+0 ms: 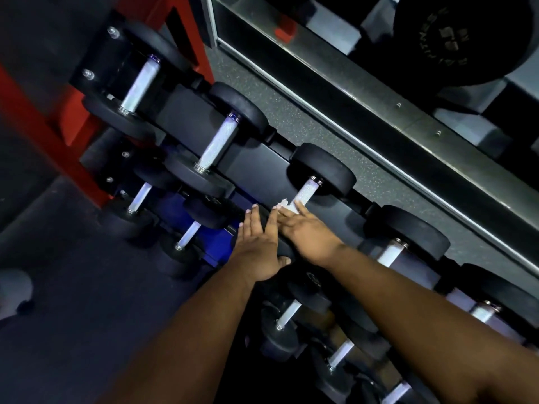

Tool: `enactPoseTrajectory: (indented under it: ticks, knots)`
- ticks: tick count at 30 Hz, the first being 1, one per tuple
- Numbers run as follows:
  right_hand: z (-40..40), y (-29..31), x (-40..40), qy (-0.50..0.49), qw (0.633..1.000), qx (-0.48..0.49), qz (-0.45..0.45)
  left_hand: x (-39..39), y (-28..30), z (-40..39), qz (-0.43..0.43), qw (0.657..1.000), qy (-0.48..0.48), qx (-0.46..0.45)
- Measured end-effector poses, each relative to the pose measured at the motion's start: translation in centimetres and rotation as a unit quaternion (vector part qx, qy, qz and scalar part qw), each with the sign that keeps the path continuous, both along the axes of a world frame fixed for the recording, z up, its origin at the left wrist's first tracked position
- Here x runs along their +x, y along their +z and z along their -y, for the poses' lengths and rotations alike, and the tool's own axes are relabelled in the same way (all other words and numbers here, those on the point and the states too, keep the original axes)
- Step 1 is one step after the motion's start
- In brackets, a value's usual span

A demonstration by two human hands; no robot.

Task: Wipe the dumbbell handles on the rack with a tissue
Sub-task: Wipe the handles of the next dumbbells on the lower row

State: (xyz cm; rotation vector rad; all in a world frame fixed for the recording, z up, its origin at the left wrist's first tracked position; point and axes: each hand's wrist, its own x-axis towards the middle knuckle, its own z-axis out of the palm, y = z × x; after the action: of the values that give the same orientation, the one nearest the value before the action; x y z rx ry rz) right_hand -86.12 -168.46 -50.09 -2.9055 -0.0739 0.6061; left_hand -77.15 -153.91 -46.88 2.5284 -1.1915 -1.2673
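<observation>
On the top tier of the black metal dumbbell rack, third from the far left end, lies the black round-headed dumbbell whose knurled silver handle you are working on; its long axis runs from the far head down and toward you to the near head, which sits mostly under your hands. Your right hand is the nearer one: its straight fingers lie on the lower part of that handle, pressing a small crumpled white tissue against the bar, a corner of it showing just left of the fingertips. The bare stretch of the handle lies up and away from that hand, along the bar's own line, so the coming stroke, as I judge it, runs lengthwise toward the far head, not across. Your left hand lies flat with fingers spread on the near head, just beside the right hand and apparently steadying the weight. Left of this dumbbell, two more with the same silver handles wait on the same tier, and others sit to the right and on the lower tiers. Behind the rack run a speckled grey floor strip and a mirror; a red steel frame stands at the left.
</observation>
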Motion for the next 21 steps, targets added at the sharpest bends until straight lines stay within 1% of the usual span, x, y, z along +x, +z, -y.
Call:
enactPoseTrajectory:
  ticks: [2, 5, 6, 7, 8, 9, 10, 11, 12, 13, 14, 16, 17, 18, 19, 20, 21]
  knots:
    - [0.5, 0.0, -1.6, -0.012, 0.997, 0.073, 0.017, 0.0, -0.1, 0.0, -0.002, 1.0, 0.0, -0.002]
    - [1.3, -0.2, -5.2, -0.071, 0.98, 0.181, 0.04, 0.0, -0.1, 0.0, 0.003, 1.0, -0.002, -0.002]
    - [1.3, 0.0, -6.2, -0.117, 0.969, 0.209, 0.057, 0.0, 0.0, 0.0, 0.003, 1.0, -0.002, -0.002]
    - [1.2, -0.2, -6.9, -0.195, 0.948, 0.236, 0.085, 0.0, 0.0, 0.0, 0.003, 1.0, -0.002, -0.004]
    - [1.0, -0.5, -7.2, -0.299, 0.911, 0.259, 0.118, 0.0, 0.1, 0.0, 0.003, 1.0, -0.002, -0.006]
    - [0.8, -0.8, -6.8, -0.416, 0.851, 0.284, 0.152, -0.1, 0.1, 0.0, 0.005, 1.0, -0.002, -0.009]
    - [0.6, -1.1, -5.7, -0.533, 0.761, 0.324, 0.178, -0.1, 0.2, 0.0, 0.007, 1.0, -0.001, -0.009]
    - [-0.1, -1.1, -4.3, -0.631, 0.642, 0.389, 0.196, -0.1, 0.2, 0.0, 0.008, 1.0, -0.005, -0.006]
    - [-0.7, -1.0, -2.4, -0.689, 0.52, 0.459, 0.209, -0.1, 0.2, 0.0, 0.01, 1.0, -0.003, -0.005]
    - [-1.4, -0.3, -0.4, -0.709, 0.421, 0.52, 0.221, -0.1, 0.1, -0.1, 0.013, 1.0, -0.002, -0.005]
    - [-2.0, 0.3, 1.4, -0.705, 0.352, 0.569, 0.235, -0.2, 0.1, 0.0, 0.016, 1.0, -0.001, -0.006]
    - [-2.1, 1.6, 3.8, -0.701, 0.255, 0.613, 0.262, -0.2, 0.0, 0.1, 0.021, 1.0, 0.001, -0.008]
    - [-1.6, 2.0, 4.4, -0.707, 0.216, 0.617, 0.27, -0.3, 0.0, 0.0, 0.021, 1.0, 0.002, -0.006]
    - [-0.9, 2.1, 4.9, -0.711, 0.198, 0.615, 0.276, -0.2, 0.0, 0.1, 0.019, 1.0, 0.002, -0.004]
    - [-0.6, 2.0, 5.1, -0.716, 0.212, 0.606, 0.273, -0.2, 0.0, 0.1, 0.018, 1.0, 0.002, -0.002]
    - [-0.7, 2.1, 5.0, -0.722, 0.258, 0.592, 0.248, -0.2, 0.0, 0.1, 0.017, 1.0, 0.0, 0.0]
    - [-1.3, 2.0, 4.7, -0.729, 0.319, 0.572, 0.201, -0.2, 0.0, 0.0, 0.016, 1.0, -0.001, 0.0]
